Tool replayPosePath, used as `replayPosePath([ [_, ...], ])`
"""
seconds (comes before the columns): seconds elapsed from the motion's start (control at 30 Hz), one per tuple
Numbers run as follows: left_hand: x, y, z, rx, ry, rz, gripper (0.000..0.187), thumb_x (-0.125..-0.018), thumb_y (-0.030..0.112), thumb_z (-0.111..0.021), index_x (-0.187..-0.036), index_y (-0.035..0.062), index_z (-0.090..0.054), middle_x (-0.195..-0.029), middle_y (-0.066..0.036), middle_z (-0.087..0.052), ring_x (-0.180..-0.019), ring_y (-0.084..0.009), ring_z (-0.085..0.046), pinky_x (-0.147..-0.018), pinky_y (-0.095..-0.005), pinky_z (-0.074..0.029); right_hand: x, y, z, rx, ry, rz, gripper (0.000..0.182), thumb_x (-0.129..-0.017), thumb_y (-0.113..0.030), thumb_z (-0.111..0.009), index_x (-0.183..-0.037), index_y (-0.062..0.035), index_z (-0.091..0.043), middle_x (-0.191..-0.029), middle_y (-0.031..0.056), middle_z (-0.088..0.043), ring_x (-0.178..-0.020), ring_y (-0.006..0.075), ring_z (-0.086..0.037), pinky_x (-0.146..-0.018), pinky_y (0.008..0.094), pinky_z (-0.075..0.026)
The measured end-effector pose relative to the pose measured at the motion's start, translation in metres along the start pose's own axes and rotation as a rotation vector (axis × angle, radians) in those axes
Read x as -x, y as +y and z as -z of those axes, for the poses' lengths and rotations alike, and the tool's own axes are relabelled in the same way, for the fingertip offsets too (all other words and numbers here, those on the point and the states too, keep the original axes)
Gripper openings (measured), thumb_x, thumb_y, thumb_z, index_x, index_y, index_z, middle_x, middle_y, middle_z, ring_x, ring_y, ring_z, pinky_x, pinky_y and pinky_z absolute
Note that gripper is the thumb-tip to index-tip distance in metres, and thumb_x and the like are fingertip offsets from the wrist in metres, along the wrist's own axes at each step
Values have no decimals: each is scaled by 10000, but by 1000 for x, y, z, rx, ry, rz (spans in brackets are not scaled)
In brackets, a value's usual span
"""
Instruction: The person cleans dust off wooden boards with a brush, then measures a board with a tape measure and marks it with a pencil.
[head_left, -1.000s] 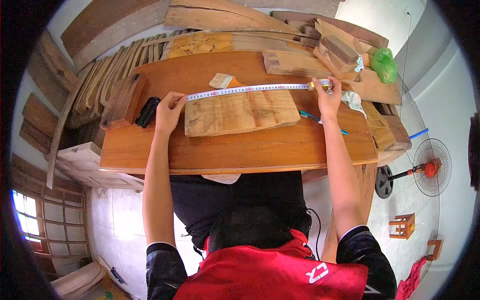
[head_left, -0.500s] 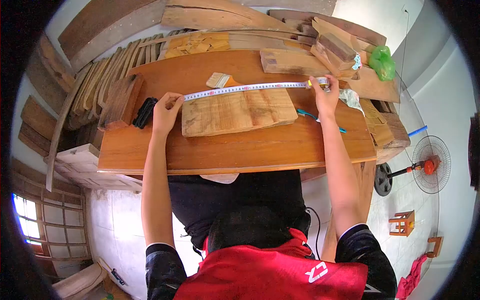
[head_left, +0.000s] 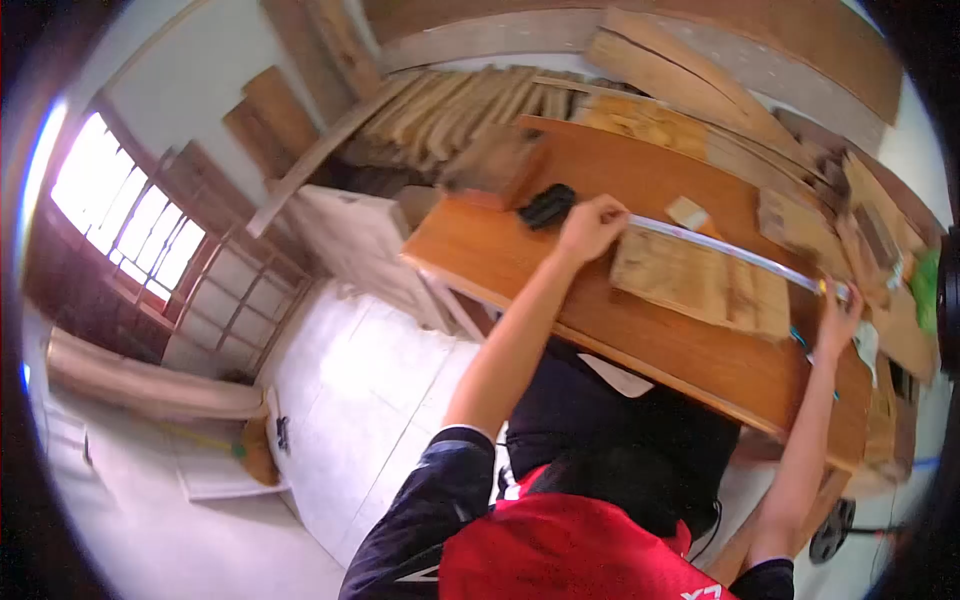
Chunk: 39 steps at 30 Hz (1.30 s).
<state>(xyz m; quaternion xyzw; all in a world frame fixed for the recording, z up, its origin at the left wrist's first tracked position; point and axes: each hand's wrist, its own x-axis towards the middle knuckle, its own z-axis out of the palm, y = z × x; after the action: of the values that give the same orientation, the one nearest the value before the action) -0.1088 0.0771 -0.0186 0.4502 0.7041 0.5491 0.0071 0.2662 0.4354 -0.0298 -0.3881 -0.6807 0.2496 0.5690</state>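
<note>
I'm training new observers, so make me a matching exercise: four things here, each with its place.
1. tape measure
2. paintbrush
3. black object
4. wooden board

A. between the wooden block and the left hand
B. along the tape's near side
C. stretched from left hand to right hand
D. on the tape's far side

Pairs: 1-C; 2-D; 3-A; 4-B

The room is serving as a woodworking workshop: a row of rough slats (head_left: 460, 105) and a long plank (head_left: 690, 80) are filling the space behind the counter (head_left: 480, 240), and a thick wooden block (head_left: 497, 165) is sitting at one end. A board (head_left: 700, 285) is lying there near a brush (head_left: 688, 212), while two hands (head_left: 593, 228) are stretching a tape measure (head_left: 725, 246) along its far edge. A bright barred window (head_left: 125, 215) is facing a pale tiled floor (head_left: 365, 400).
</note>
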Motion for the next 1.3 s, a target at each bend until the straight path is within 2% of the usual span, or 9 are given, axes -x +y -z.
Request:
replayPosePath([
  [0.37,2,4,-1,27,15,-7,172,-900,192,-696,-938,25,-689,-815,-108,-709,-726,-217,-670,-677,-345,-525,2,-1,0,-83,-3,-16,555,-853,-378,-802,-1221,-14,-600,-1268,96,-556,-1212,217,-492,-1097,340,-320],
  [0.63,5,11,5,6,144,-56,166,-912,126,-646,-1042,24,-667,-1072,-163,-690,-1017,-280,-679,-881,-365,-529,17,-43,6,-80,26,13,501,-868,-167,-792,-1272,1,-547,-1235,107,-577,-1213,218,-511,-1073,348,-371],
  [0.77,-18,8,17,24,177,-153,70,-946,39,-618,-1015,34,-630,-973,-53,-655,-914,-151,-614,-819,-302,-513,28,-83,31,-144,-27,172,400,-795,-209,-858,-1092,-55,-639,-1116,65,-610,-1102,183,-561,-991,323,-427],
  [0.83,-25,32,35,360,89,51,65,-978,94,-614,-1031,57,-624,-869,30,-566,-680,-36,-474,-564,-210,-388,42,-106,51,95,-80,202,370,-737,-192,-889,-989,-43,-662,-1068,98,-621,-1008,218,-603,-927,350,-468],
  [0.9,-37,65,49,456,78,41,95,-997,134,-601,-1044,54,-623,-833,39,-531,-622,-13,-408,-512,-204,-308,59,-123,67,72,-133,437,402,-679,-146,-909,-966,-15,-661,-1043,133,-615,-934,269,-616,-856,369,-499],
  [0.97,-52,100,58,370,91,46,156,-1023,190,-564,-1087,57,-613,-742,38,-478,-555,-41,-376,-496,-213,-282,85,-135,86,241,-221,392,407,-670,-87,-899,-986,-3,-657,-1017,140,-611,-919,301,-619,-805,370,-515],
  [1.07,-79,131,60,384,5,-29,243,-1031,242,-551,-1155,38,-601,-761,18,-499,-573,-47,-383,-543,-206,-297,117,-154,103,276,-295,309,372,-697,-75,-870,-1000,-10,-665,-980,142,-600,-907,319,-613,-803,380,-511],
  [1.2,-82,174,32,501,-60,-3,420,-1036,317,-522,-1332,20,-504,-890,-47,-608,-665,-88,-491,-651,-251,-421,135,-155,124,363,-258,437,314,-761,-75,-819,-1020,0,-657,-989,153,-611,-876,315,-620,-815,377,-509],
  [1.3,-73,149,-4,538,-223,21,560,-1002,479,-519,-1340,32,-504,-976,-65,-617,-784,-161,-543,-746,-324,-472,148,-140,139,193,-201,168,293,-815,-88,-789,-1039,21,-633,-1011,142,-649,-918,261,-642,-829,373,-514],
])
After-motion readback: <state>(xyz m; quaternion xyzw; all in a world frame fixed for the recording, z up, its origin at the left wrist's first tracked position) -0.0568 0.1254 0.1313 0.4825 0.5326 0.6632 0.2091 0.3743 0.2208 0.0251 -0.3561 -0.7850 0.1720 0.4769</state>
